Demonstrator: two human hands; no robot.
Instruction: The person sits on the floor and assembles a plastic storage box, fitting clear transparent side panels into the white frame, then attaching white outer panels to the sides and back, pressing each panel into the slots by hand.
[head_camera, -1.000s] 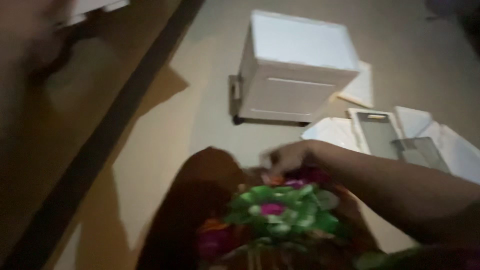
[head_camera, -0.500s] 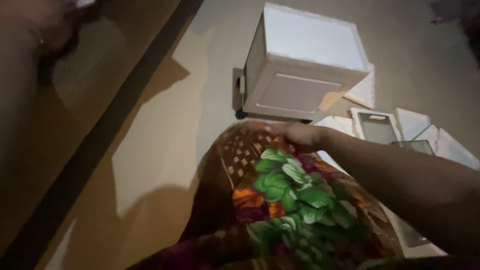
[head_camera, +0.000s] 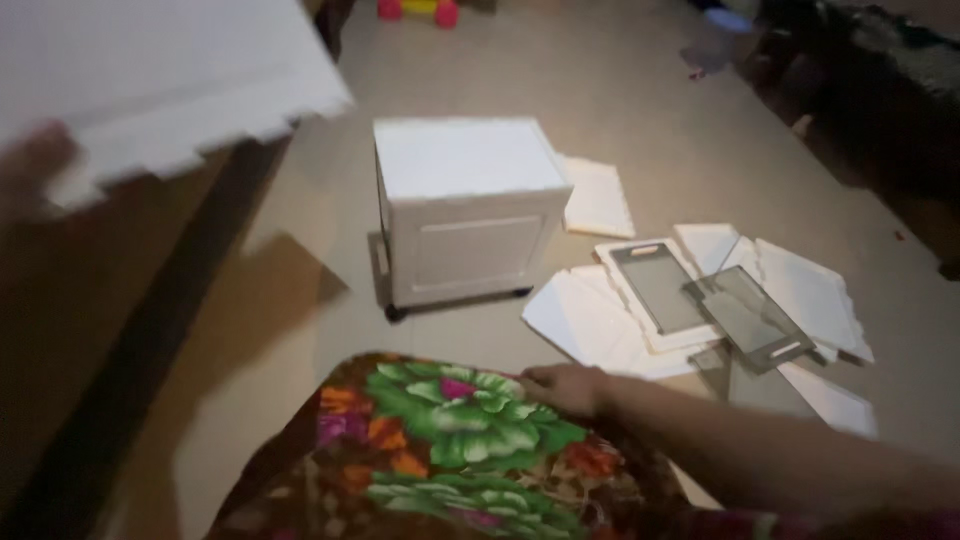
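My right hand rests on the flowered cloth over my lap, fingers curled loosely against its edge; I cannot tell whether they pinch the fabric or only lie on it. The cloth is brown with big green leaves and pink and orange blooms, nearest of all. Up at the left, my left hand is a blur, its grip closed on a white foam sheet with a jagged lower edge, held up close to my face. Beyond the cloth, on the floor, a white box stands upright on small wheels. To its right lie white foam pieces with two grey glass panels on top, overlapping.
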